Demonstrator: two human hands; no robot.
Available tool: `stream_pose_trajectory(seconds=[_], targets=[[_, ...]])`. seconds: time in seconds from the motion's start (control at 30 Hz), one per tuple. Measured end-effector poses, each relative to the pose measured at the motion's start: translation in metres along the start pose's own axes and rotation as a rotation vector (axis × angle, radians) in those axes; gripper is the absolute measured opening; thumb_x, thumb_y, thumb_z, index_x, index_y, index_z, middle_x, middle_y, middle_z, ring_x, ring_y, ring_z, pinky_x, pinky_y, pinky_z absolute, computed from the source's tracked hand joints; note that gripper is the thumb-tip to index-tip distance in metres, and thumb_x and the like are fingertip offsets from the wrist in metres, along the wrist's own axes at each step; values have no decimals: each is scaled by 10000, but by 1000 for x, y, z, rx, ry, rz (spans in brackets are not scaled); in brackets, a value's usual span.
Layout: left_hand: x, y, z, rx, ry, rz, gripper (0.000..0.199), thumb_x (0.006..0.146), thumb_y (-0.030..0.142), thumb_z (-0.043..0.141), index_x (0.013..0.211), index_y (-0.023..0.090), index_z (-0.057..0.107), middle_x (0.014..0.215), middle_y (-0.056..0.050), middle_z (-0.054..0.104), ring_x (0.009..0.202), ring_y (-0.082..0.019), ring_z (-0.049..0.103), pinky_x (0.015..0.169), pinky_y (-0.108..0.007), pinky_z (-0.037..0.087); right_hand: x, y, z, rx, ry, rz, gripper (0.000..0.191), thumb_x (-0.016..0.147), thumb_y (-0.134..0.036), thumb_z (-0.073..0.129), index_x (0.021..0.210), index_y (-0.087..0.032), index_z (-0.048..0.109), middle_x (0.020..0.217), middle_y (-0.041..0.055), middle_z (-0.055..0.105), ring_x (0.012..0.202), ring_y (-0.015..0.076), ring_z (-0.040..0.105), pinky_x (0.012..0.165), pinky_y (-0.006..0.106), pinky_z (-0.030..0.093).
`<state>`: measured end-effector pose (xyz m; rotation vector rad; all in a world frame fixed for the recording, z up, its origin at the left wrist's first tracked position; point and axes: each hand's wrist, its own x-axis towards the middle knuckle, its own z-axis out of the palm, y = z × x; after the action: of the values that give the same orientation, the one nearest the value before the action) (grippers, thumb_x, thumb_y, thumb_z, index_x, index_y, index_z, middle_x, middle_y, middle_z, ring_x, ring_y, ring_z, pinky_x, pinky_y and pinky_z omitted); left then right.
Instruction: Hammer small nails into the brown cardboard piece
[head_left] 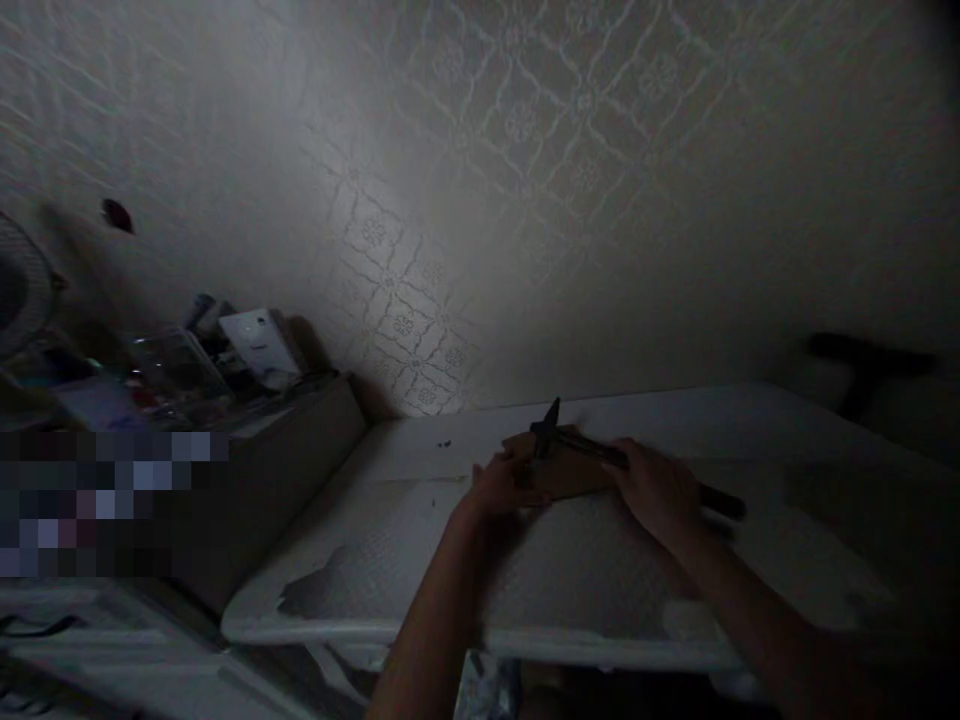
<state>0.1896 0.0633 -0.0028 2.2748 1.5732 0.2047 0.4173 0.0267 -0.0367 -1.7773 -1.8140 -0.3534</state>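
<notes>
The scene is dim. A flat brown piece (564, 474), like cardboard or thin wood, lies on a white table (420, 560). My left hand (501, 486) presses on its left end. My right hand (660, 490) grips a long dark tool (592, 450) with a pointed head near the piece's top edge and a dark handle sticking out to the right. What kind of tool it is cannot be told in this light.
A patterned wall (465, 200) rises right behind the table. To the left stands a lower brown cabinet (285, 470) piled with clutter, including a white box (259, 345) and clear containers. A dark object (862, 365) sits at the far right.
</notes>
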Motion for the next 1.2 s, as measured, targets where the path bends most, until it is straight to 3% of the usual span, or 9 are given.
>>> stream_pose_trajectory(seconds=[0.2,0.37,1.2], targets=[[2,-2,1,-9,17,24,801,629,622,640,1321,283,423,1423,-115,344,1307,-338,289,1074,-549,144,1,-3,-5,-24,24,-20,166,855,-292,458,967,-207,546,852,44,661,785,195,599,694,311,348],[3,-4,3,-11,20,12,814,623,636,634,1325,293,406,1434,-116,322,1311,-356,274,1037,-632,116,1,-1,-6,-46,66,-28,178,857,-295,457,978,-196,541,831,47,652,791,201,591,705,317,336],[3,-4,4,8,19,15,807,634,642,621,1321,280,406,1428,-107,336,1307,-344,285,1058,-591,141,1,1,-8,-43,138,-122,162,865,-272,445,974,-200,541,875,42,638,825,197,550,737,320,295]])
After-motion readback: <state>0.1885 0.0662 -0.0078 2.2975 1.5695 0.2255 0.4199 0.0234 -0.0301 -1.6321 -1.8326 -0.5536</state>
